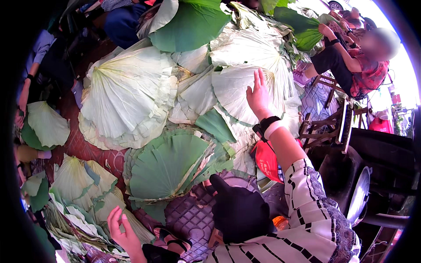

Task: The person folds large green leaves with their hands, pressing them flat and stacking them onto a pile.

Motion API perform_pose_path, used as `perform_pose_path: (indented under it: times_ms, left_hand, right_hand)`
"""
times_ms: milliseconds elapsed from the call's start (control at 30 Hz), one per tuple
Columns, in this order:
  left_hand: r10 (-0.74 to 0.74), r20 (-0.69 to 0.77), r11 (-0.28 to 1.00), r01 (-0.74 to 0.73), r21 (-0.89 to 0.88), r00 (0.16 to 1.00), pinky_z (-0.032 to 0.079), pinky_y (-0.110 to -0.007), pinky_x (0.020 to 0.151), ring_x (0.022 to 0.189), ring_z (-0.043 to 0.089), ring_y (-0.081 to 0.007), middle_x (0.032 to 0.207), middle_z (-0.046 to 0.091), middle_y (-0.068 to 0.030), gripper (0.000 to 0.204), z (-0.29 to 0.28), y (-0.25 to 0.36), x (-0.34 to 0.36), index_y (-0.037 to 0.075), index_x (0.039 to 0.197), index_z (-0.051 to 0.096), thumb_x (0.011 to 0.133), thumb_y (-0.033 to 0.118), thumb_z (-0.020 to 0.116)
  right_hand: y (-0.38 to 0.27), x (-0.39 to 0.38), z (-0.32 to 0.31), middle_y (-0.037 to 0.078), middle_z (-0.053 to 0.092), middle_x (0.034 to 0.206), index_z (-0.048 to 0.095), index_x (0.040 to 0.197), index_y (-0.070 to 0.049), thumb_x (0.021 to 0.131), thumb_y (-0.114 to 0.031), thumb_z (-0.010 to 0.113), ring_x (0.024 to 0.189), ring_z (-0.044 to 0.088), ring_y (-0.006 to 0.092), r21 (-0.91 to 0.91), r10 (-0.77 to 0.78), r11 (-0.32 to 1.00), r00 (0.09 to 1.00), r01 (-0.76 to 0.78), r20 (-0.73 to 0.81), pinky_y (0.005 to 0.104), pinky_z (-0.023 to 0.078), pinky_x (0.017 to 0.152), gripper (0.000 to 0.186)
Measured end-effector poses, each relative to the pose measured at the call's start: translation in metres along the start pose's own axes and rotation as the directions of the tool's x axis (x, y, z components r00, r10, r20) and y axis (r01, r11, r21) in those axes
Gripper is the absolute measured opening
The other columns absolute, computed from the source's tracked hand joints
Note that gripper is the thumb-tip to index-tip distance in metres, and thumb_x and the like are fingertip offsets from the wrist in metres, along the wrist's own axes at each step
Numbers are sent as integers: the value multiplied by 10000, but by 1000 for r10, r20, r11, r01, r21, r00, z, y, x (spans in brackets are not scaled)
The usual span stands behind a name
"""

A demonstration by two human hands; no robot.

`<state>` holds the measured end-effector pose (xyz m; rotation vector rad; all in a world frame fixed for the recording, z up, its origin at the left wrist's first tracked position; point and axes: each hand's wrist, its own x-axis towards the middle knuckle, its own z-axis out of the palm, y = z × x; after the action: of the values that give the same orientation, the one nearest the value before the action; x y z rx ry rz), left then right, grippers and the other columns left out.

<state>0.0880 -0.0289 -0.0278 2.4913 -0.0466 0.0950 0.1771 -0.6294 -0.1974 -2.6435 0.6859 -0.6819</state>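
Observation:
My right hand is stretched forward with fingers extended, over or against a stack of pale lotus leaves; whether it touches them I cannot tell. A dark band circles that wrist. Low on the left, my left hand has its fingers apart and holds nothing visible. Nearest to it is a pile of folded, yellowish-green lotus leaves. Between my arms lies a fanned stack of green lotus leaves. A broad whitish stack of lotus leaves spreads beyond it, undersides up.
A black rounded shape blocks the lower middle. A red bag lies beside my right forearm. Wooden stools and a black chair stand at right. A seated person holds a green leaf; other people sit at left and top.

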Motion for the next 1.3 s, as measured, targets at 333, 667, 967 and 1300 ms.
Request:
perform_pose_path:
  times_ms: [333,667,967,1300]
  left_hand:
    - [59,-15,997,-59,-40,998,525,-343,826,1040,662,-255,1226,679,-138,214,-11,5,0,-36,1164,678,973,9,592]
    - [127,-80,978,-138,-155,989,531,-332,803,1022,665,-252,1208,676,-153,208,-34,31,-9,-33,1161,670,966,-16,601]
    - [20,-164,910,-86,-406,986,500,-309,928,1125,627,-179,1272,647,-104,253,-67,26,-19,-6,1246,654,1019,89,598]
    - [50,-119,830,-108,-547,992,389,-355,1128,1295,523,-254,1391,550,-141,554,-84,7,-24,5,1406,555,915,152,764]
  right_hand:
    - [-27,55,-11,146,664,1014,748,922,-56,883,-117,617,983,677,378,-16,-53,998,983,57,175,481,557,858,150]
    - [-165,43,-148,138,662,986,664,945,-13,843,-91,656,883,667,380,234,-500,831,862,505,-84,449,556,792,129]
    - [-346,-26,-216,143,656,1045,637,988,1,783,4,645,974,655,359,571,-814,382,557,727,-164,417,553,852,206]
    - [-440,-140,-171,118,680,1067,660,986,-7,738,18,641,991,675,339,810,-949,89,297,580,-108,407,580,850,250]
